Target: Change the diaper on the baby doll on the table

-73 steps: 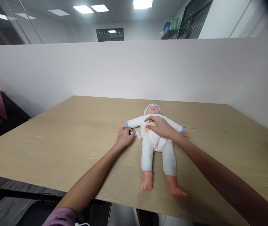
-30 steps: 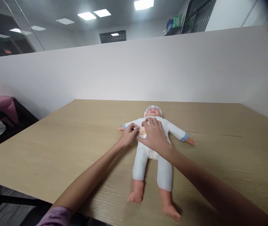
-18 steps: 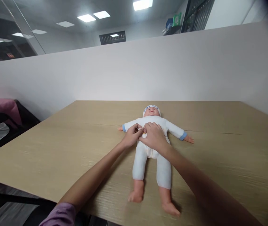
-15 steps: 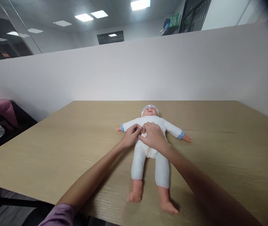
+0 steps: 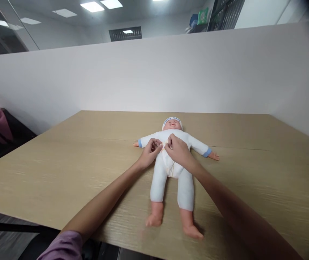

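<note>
A baby doll [image 5: 185, 180] in a white outfit with blue cuffs and a white headband lies on its back, arms spread and bare feet towards me. Around its hips is a white diaper [image 5: 171, 169] with pale yellow marks. At its waist, my left hand [image 5: 151, 151] pinches the diaper's front top edge between thumb and fingers. My right hand [image 5: 178, 150] is also closed in a pinch on that edge, a short gap from the left. The fingers partly hide what they hold.
The doll lies on a wide wooden table [image 5: 62, 173] with a seam across it. A white partition [image 5: 154, 79] rises behind the table. To the left is a dark chair [image 5: 13, 131] with pink cloth on it.
My hands have moved slightly apart, uncovering more of the diaper's front. The right hand's fingers have curled from lying over the belly into a pinch. The doll stays in place on the table.
</note>
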Demonstrator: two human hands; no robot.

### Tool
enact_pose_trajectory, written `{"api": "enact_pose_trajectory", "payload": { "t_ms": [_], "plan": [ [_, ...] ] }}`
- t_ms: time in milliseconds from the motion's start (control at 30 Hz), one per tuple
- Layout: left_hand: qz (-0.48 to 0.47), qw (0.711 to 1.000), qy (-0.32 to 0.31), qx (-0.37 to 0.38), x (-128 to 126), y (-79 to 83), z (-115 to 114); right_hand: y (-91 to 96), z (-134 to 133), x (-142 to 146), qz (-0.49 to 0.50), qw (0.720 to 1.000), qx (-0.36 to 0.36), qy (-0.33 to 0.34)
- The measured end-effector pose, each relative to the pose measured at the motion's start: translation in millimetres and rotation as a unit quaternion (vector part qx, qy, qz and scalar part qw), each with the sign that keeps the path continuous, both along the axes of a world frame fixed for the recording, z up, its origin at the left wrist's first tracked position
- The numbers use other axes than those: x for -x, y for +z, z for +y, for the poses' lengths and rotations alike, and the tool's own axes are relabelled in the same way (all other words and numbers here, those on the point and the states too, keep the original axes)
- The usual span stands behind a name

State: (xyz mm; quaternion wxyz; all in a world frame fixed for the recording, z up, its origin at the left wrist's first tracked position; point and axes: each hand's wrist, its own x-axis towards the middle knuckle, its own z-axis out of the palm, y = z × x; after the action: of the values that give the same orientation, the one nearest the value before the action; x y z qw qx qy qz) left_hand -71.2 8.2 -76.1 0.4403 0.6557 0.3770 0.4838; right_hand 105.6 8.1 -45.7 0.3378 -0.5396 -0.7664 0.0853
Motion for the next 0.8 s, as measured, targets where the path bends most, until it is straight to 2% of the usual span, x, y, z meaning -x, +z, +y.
{"api": "enact_pose_trajectory", "payload": {
  "t_ms": [100,200,300,400,500,567,667,800],
  "plan": [
    [0.013,0.999,0.029,0.007,0,4.4,-3,3.7,0,0,0.035,0.999,0.002,0.01],
    [0.038,0.996,0.075,-0.022,-1,18.9,-14,16.7,-15,2,0.06,0.996,-0.053,0.03],
    [0.08,0.988,0.095,-0.097,-1,38.3,-40,32.7,-53,-1,0.12,0.988,-0.076,0.062],
    [0.164,0.974,0.029,-0.156,4,49.8,-74,36.7,-103,-14,0.156,0.98,0.0,0.121],
    [0.278,0.942,-0.075,-0.17,10,45.6,-102,22.6,-137,-31,0.127,0.974,0.094,0.164],
    [0.311,0.932,-0.099,-0.157,14,36.7,-110,8.3,-143,-43,0.091,0.978,0.105,0.158],
    [0.305,0.943,-0.054,-0.121,15,23.9,-109,-8.1,-135,-52,0.046,0.99,0.069,0.114],
    [0.328,0.939,0.008,-0.104,6,17.0,-96,-13.1,-122,-47,0.02,0.998,0.04,0.054]
  ]
}}
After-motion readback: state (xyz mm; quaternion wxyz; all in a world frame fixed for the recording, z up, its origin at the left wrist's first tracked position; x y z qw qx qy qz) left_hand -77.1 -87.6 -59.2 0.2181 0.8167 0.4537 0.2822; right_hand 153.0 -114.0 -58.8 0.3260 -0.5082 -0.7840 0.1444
